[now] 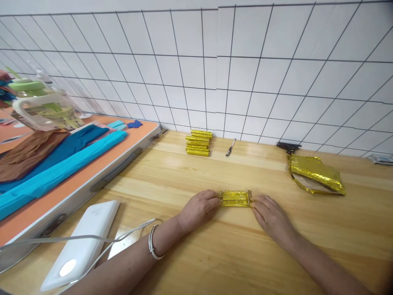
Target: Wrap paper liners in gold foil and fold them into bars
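Now, the work looks partway along: near the wall sits a cluster of folded gold bars (198, 144), which I take to be finished pieces, while to the right a bundle of gold sheets (319, 170) lies by a black clip (289, 146), probably the stock left to use. In between, out on the open wooden table (227, 258), is the gold foil piece (235, 198) in hand, lying crosswise with creases along its length and, by the look of it, not quite finished. The left hand (198, 207) reaches in from the lower left, knuckles up, fingers pinching the near-side left end. And the right hand (272, 217) angles in opposite, wrist low, its fingertips pinching the right end, so both forearms make a wide V.
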Motion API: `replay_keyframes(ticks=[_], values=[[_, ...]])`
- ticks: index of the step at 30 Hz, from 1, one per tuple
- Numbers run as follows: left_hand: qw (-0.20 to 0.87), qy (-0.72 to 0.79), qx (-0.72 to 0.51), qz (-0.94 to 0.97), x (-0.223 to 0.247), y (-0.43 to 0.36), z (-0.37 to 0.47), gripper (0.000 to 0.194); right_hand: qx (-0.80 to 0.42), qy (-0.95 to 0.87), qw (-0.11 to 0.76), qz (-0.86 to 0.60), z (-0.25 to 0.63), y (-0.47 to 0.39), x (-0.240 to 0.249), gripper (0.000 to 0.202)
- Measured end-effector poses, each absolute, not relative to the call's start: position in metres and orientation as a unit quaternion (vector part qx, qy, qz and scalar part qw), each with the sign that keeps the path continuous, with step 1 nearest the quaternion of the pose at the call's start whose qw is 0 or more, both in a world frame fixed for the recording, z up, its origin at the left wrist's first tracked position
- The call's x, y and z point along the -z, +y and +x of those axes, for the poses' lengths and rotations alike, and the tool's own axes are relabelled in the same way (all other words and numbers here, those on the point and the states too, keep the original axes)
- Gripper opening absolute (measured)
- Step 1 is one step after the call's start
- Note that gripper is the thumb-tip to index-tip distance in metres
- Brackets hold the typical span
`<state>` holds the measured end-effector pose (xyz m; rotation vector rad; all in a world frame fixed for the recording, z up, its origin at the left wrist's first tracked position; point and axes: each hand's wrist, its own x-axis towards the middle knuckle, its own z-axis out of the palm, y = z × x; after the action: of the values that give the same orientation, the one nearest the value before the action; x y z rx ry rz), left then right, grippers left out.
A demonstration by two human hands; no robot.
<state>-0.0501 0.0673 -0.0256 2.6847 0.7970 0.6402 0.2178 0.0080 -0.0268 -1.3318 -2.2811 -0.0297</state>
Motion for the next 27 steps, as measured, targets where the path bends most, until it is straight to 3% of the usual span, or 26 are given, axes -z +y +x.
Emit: replay_keyframes(ticks=[8,27], values=[[0.156,0.260,-0.233,0.924,0.024,0.070,-0.049,0.018,-0.047,-0.842,0.258,-0.472,0.226,0.012,0.027,0.015],[0.153,0.481,-0.256,0.824,0.021,0.064,-0.030,0.015,-0.203,-0.710,0.293,-0.607,0.220,0.033,0.022,0.018]])
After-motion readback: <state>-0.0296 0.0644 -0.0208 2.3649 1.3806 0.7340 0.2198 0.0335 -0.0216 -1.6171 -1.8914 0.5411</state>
